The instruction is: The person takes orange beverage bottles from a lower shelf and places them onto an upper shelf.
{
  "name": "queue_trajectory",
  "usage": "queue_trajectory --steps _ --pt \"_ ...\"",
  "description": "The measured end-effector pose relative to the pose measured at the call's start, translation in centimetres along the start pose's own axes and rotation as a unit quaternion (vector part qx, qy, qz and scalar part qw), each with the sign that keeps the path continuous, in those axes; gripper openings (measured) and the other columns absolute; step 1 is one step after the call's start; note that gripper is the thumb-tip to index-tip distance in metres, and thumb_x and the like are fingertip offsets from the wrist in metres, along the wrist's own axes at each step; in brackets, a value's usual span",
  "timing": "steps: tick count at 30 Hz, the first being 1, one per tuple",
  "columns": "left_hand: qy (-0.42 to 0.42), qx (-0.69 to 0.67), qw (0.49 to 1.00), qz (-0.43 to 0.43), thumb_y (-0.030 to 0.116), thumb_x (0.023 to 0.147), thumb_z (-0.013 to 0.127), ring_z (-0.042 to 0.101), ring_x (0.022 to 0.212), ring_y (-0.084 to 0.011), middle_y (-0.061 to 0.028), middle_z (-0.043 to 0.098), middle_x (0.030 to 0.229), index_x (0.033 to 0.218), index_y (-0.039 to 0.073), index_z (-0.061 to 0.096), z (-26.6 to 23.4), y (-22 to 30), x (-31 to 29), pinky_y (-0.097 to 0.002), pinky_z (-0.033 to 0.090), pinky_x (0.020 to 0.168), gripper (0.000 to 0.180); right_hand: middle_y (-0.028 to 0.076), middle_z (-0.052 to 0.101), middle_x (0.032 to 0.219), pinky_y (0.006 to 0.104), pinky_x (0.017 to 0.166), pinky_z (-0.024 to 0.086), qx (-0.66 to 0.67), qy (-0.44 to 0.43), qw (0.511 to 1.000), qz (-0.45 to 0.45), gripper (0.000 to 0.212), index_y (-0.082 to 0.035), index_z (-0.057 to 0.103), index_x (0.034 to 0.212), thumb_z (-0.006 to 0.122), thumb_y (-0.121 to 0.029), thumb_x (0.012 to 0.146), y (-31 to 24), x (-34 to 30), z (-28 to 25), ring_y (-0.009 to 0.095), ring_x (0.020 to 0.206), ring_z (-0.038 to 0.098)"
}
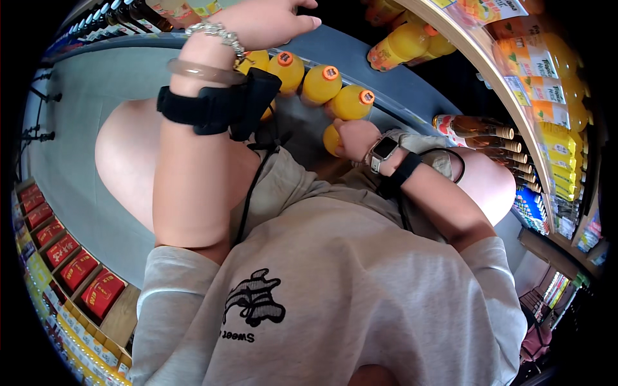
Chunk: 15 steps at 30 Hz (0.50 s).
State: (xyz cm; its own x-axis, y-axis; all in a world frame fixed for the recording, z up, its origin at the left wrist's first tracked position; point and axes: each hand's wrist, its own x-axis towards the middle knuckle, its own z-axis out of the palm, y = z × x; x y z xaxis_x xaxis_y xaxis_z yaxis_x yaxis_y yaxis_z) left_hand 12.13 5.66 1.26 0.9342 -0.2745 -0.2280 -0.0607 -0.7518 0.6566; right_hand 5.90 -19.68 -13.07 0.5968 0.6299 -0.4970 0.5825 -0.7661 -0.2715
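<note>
Between my knees, my right hand (358, 137) is closed round the top of a yellow juice bottle (331, 139), whose cap is hidden by the fingers. Just beyond it, several orange-capped juice bottles (322, 85) stand upright in a row along the front of the low shelf (347, 55). My left hand (273, 20) reaches over that shelf's left part, thumb and a finger apart, with nothing visible in it; the top edge cuts off part of it. A bracelet, a bangle and a black strap circle the left arm.
More yellow bottles (402, 48) lie or stand deeper on the low shelf. To the right, a curved shelf edge (515, 77) carries juice packs, above bottles of brown drink (479, 132). Dark bottles (129, 16) stand far left. Red boxes (103, 293) fill a wooden rack lower left.
</note>
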Motion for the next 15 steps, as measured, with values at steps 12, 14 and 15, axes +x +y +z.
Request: queue_trajectory --steps 12,14,15 --pt "0.023 -0.003 0.998 0.066 0.029 0.093 0.055 0.053 0.079 -0.0092 -0.0039 0.06 0.085 0.128 0.005 0.048 0.4 -2.0 -0.9 -0.0239 0.045 0.072 0.044 0.016 0.064 0.073 0.0444 0.063 0.051 0.043 0.059 0.986 -0.152 0.025 -0.001 0.057 0.092 0.059 -0.016 0.072 -6.9 6.4 0.2 0.035 0.073 0.063" --pt "0.03 -0.009 0.998 0.062 0.029 0.093 0.055 0.054 0.08 -0.0096 -0.0041 0.06 0.086 0.128 0.004 0.048 0.1 -1.5 -1.2 -0.0243 0.046 0.073 0.044 0.016 0.064 0.073 0.0442 0.063 0.051 0.042 0.066 0.983 -0.163 0.024 -0.002 0.057 0.093 0.059 -0.015 0.072 -7.6 7.0 0.1 0.034 0.072 0.063" --pt "0.033 -0.014 0.998 0.057 0.029 0.093 0.054 0.054 0.08 -0.0097 -0.0039 0.061 0.086 0.128 0.004 0.048 -0.1 -0.9 -1.4 -0.0245 0.046 0.073 0.043 0.016 0.064 0.072 0.0441 0.063 0.051 0.041 0.067 0.983 -0.168 0.024 -0.002 0.058 0.093 0.059 -0.015 0.072 -7.7 7.1 0.0 0.034 0.072 0.063"
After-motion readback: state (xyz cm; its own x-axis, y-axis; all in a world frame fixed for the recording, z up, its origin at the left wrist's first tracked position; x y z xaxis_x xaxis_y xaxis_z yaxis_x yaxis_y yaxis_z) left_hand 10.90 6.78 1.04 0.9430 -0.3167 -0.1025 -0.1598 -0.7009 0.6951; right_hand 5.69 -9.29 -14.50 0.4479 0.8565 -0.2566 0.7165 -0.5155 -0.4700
